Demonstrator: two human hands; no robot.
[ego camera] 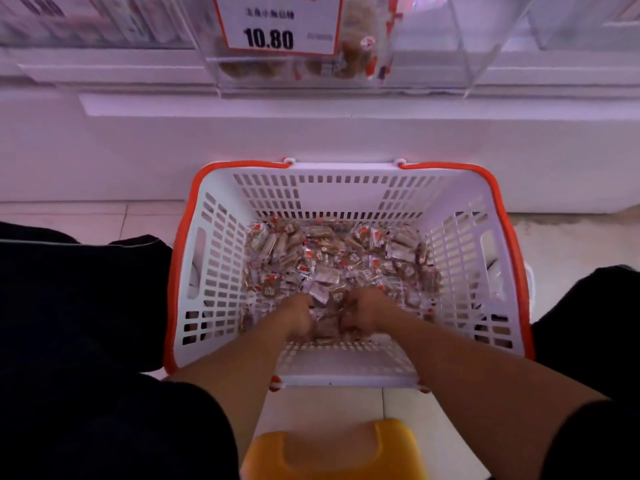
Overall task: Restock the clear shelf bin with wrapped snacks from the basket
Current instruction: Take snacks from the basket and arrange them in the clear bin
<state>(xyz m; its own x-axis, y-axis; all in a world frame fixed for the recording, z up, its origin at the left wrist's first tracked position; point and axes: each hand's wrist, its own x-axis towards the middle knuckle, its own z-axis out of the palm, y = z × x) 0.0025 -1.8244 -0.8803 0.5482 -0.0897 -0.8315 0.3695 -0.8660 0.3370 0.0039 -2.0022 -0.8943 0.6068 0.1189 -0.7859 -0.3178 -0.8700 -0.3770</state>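
A white basket (349,370) with orange handles stands on the floor between my knees. Its bottom is covered with several small wrapped snacks (332,258) in clear and red wrappers. Both hands are down in the near part of the pile. My left hand (298,315) and my right hand (363,311) sit close together, fingers curled into the snacks and gripping a clump of them between the two. The clear shelf bin (426,74) is above at the top, holding a few brown snacks behind a price card reading 10.80.
A white shelf base (311,140) runs across behind the basket. A yellow stool (332,452) shows at the bottom between my legs. More clear bins (554,26) sit to the right and left of the target one. The floor is pale tile.
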